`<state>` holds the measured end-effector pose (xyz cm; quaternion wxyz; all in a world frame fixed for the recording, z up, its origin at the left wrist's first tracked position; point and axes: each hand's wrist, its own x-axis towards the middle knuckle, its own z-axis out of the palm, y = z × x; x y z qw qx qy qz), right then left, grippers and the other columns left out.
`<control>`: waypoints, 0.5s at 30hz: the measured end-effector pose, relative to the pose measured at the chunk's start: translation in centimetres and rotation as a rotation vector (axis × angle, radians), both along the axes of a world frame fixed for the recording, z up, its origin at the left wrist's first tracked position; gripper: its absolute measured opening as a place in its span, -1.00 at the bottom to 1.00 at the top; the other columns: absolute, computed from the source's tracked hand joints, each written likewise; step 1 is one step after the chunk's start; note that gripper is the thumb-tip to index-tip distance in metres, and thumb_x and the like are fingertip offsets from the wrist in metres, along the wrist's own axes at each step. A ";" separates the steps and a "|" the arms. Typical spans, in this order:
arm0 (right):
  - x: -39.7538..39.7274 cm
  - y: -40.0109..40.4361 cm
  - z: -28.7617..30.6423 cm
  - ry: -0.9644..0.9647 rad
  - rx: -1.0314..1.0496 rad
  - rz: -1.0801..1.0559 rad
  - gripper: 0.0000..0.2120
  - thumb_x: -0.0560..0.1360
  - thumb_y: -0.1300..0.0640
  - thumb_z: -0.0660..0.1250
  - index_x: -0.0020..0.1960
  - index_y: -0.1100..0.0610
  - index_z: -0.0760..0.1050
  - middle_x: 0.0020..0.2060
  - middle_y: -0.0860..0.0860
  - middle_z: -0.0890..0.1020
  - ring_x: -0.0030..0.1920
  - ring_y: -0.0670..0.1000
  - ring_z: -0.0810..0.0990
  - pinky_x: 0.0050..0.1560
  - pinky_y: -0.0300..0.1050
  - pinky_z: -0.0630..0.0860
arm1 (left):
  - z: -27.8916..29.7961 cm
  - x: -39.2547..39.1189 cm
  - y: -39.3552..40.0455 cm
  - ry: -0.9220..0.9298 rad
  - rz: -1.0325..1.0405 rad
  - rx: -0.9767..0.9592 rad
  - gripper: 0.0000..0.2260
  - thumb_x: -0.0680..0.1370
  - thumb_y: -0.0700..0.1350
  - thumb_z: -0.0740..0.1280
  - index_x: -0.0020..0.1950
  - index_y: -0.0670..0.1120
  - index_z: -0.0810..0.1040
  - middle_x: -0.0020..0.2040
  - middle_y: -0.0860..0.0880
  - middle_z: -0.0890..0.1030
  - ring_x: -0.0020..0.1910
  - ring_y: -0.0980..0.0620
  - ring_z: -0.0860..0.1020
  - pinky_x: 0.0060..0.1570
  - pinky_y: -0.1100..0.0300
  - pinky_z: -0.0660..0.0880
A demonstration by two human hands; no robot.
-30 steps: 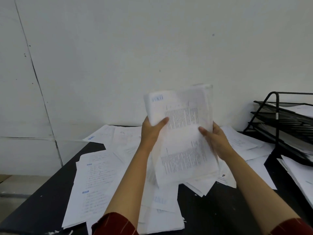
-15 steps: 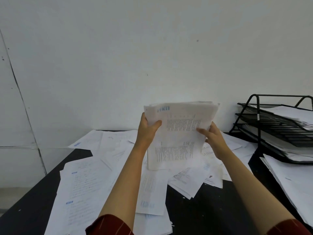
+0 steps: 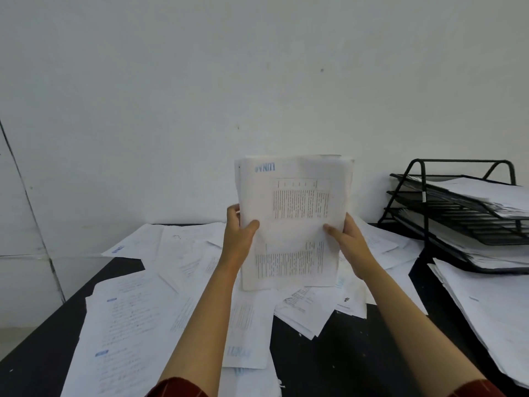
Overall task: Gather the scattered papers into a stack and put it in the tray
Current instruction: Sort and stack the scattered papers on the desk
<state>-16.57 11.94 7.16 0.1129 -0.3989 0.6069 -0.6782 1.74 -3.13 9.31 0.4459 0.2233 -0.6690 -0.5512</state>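
Black tiered tray right; loose papers litter table.

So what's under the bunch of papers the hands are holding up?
Under the held stack lie loose papers scattered on the black table. The stack hides the sheets right behind it and the far table edge. Both hands, left and right, grip its sides.

- Left hand: bare, no glove, no ring or watch showing on the visible side.
- Right hand: bare likewise; wrist unadorned.
- Both forearms uncovered from the wrist down to near the elbow.
- Left sleeve: dark red cloth with thin lighter lines across it, ends near the elbow.
- Right sleeve: same dark red cloth with faint lines, only its edge in frame.
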 end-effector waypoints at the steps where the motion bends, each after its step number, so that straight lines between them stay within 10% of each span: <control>1: 0.0 -0.1 -0.5 0.002 0.022 -0.002 -0.63 0.58 0.09 0.26 0.38 0.01 0.35 0.25 -0.02 0.54 0.22 0.01 0.54 0.14 -0.07 0.54 | -0.8 -0.1 0.0 -0.035 -0.009 0.003 -0.67 0.56 -0.25 0.24 0.30 -0.08 0.29 0.21 -0.07 0.48 0.18 -0.09 0.48 0.04 0.14 0.44; 15: -3.8 8.6 2.4 0.185 0.175 -0.447 -0.72 0.61 0.09 0.21 0.31 0.08 0.38 0.06 -0.08 0.52 0.04 -0.03 0.54 0.02 -0.11 0.48 | -0.1 -7.0 7.3 -0.189 -0.219 -0.001 -0.83 0.57 -0.22 0.17 0.16 -0.08 0.34 0.10 -0.05 0.50 0.03 -0.03 0.48 -0.20 0.25 0.39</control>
